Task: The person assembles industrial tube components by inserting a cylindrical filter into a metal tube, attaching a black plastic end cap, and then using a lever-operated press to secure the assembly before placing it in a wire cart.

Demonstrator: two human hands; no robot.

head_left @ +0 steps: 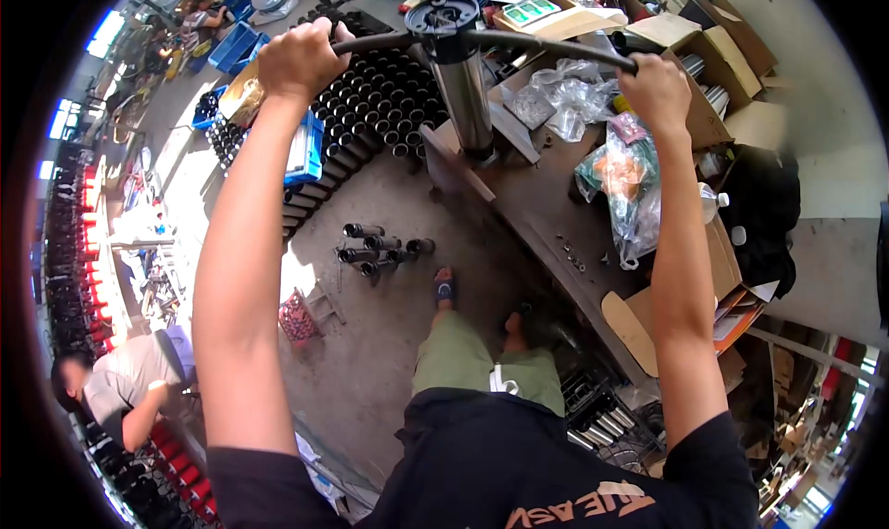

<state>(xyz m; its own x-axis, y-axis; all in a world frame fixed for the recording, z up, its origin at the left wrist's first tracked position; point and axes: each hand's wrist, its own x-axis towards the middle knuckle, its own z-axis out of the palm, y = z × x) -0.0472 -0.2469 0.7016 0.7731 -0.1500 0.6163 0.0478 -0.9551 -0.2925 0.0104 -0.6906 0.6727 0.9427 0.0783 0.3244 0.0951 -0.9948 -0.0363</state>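
Note:
My left hand (pixel 301 61) is closed round the left end of a long dark bar handle (pixel 546 44). Round its other end, lower and to the right, my right hand (pixel 656 94) is closed too. Between my hands, the bar meets a round black head (pixel 444 15) with holes in its top. Below that head a shiny metal tube (pixel 466 107) stands nearly upright at the bench edge. A flat plate (pixel 458 163) sits beside the tube's foot. Both of my arms are stretched far forward.
Plastic bags (pixel 620 172) and small metal bits lie on the bench (pixel 546 200), with cartons (pixel 727 61) behind. Many black tubes (pixel 380 103) stand in rows past the bench. Several more (pixel 380 246) lie on the floor. Another person (pixel 139 381) sits at lower left.

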